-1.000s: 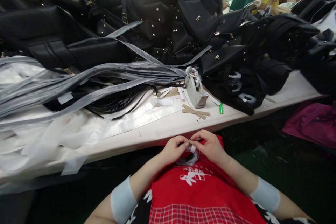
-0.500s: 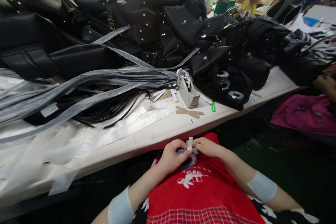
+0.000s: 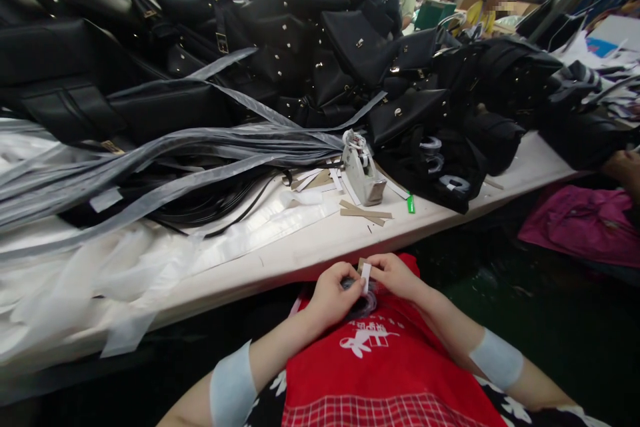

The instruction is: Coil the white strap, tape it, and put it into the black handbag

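Just above my lap, both hands are close together in front of a red apron (image 3: 330, 380). My left hand (image 3: 334, 290) is closed, thumb and index finger curled round a small coil of greyish clear cord (image 3: 369, 305) that hangs partly below the fingers. The left thumb tip meets a short white strip (image 3: 366, 278) standing between the hands. Fingers of my right hand (image 3: 396, 275) pinch near the top of this strip, beside a bit of brown card (image 3: 361, 265). The fingers partly hide the coil and the card.
A white table (image 3: 300, 250) runs across, heaped with black bags (image 3: 295, 47). Long grey translucent strips (image 3: 200, 140), a tape dispenser (image 3: 361, 170), brown card strips (image 3: 365, 212) and banded coils (image 3: 454, 183) lie there. A co-worker's hand (image 3: 623, 167) shows at right.
The white strip has tilted slightly and sits lower between my fingers. The brown card now shows above it. My hands have shifted only a little, and the view has turned slightly left.
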`<state>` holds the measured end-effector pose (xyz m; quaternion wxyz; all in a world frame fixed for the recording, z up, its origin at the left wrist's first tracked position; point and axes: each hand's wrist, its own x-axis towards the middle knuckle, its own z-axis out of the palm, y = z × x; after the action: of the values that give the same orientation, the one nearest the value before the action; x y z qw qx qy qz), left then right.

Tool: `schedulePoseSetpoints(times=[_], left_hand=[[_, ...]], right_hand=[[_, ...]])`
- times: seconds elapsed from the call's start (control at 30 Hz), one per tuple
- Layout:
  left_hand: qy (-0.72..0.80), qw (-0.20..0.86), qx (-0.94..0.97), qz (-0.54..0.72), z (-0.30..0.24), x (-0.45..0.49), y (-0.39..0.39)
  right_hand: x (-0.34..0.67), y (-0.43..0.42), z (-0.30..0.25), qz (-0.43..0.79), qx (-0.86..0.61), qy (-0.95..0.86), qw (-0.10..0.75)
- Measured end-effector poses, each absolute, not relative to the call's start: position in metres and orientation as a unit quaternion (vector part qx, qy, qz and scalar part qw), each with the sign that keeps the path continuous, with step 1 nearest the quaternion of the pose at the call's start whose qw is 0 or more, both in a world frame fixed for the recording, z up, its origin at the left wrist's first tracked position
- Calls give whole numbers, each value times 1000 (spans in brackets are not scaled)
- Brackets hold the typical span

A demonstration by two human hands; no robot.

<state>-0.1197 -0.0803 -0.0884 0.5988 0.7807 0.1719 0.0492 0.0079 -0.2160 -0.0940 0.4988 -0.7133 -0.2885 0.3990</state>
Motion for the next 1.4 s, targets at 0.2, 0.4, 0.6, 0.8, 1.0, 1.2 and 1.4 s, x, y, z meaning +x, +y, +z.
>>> schedulePoseSetpoints(times=[0.2,0.4,0.6,0.8,1.0,1.2,1.4], left_hand=[[170,608,770,95,-95,-121,-82],[172,597,780,75,-92,-118,-80],[163,551,815,73,-86,-121,-83],[145,546,824,54,-88,-122,-81],[137,540,830,-14,-91,-119,-78],[188,679,708,-52,-91,-107,-59],[169,797,580,11,-57,-83,-38]], right_hand=[[18,-220,-92,421,-693,-299,503],[23,-218,-79,426,-673,-378,472],[28,-216,-69,433,-702,-391,409],[31,-215,-62,413,-710,-437,366],[22,-215,-62,231,-750,-552,283],[11,-218,-63,81,-751,-628,189],[16,-215,-54,-8,-749,-619,235]])
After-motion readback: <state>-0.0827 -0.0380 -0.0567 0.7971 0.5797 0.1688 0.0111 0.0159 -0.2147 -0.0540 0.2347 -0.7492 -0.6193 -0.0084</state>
